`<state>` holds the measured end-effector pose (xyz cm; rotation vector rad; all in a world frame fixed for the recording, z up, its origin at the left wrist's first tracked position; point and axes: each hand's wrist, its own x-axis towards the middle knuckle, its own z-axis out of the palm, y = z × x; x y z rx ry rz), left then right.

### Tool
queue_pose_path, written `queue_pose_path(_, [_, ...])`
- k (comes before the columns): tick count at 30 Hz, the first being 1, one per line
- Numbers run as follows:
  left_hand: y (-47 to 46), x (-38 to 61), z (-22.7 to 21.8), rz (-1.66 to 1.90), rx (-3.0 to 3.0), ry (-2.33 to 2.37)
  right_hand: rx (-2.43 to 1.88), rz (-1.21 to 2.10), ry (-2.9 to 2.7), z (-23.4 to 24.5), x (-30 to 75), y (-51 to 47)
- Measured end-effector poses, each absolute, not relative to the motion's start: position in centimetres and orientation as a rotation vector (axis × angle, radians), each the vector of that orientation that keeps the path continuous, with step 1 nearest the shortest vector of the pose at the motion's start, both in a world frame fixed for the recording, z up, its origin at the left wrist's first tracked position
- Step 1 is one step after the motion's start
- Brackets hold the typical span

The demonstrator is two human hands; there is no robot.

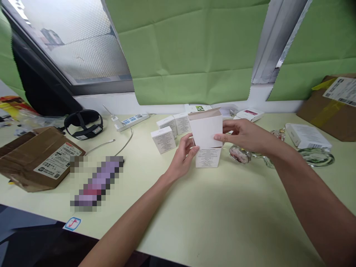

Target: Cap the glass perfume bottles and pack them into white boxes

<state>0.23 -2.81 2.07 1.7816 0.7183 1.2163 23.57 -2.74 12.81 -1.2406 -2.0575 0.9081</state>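
An open-topped white box (pixel 206 128) is held upright between my two hands. My right hand (pixel 241 134) grips its right side, thumb on the front face and fingers behind. My left hand (pixel 184 155) is closed at its lower left edge, with the thumb near the bottom corner. Directly beneath is a white box with printed text (pixel 207 158) on the table; I cannot tell whether the two parts are joined. A small printed white box (pixel 163 140) stands to the left of my hands. Right of them lies a clear glass object (pixel 240 154) with a patterned face.
Several more white boxes (pixel 183 123) stand behind my hands. A glass dish (pixel 316 157) and a flat white box (pixel 308 136) lie right. On the left are a brown carton (pixel 41 158), a black headset (pixel 83 124), a power strip (pixel 132 122) and a pixelated phone-shaped object (pixel 97 183).
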Motion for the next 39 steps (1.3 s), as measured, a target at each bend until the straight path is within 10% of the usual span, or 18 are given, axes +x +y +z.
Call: queue_pose_path(39, [-3.1,0.5,2.4,1.229,1.793,0.692,-1.349,0.668,-2.145,13.4,24.1,-3.3])
